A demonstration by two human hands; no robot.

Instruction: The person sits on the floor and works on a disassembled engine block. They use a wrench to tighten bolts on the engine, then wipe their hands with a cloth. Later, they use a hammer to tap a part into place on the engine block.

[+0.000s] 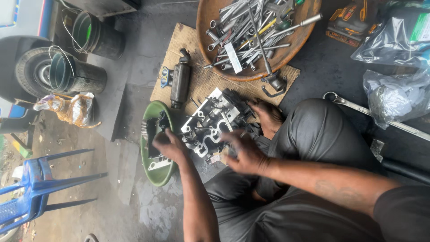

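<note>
Head view: left hand [168,145] lies flat on the green basin's [152,172] part — right hand [244,152], fingers spread, hovers over the cylinder head [210,123].

Greasy cast-metal engine part [214,123], glossy green plastic basin [156,172], rough cardboard mat [197,80].

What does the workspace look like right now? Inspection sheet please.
Surface: dark, grimy ground with a cardboard sheet laid on it.
Job's things: metal engine part on the cardboard; green bowl holding a dark part.
Clutter: round tray of wrenches, long wrench, plastic bags, cylinder part.
Grippers: left hand over the bowl's edge; right hand blurred, beside the engine part; a third hand behind it.
Cables: nothing seen.
Surroundings: two buckets, tyre, blue chair.
</note>
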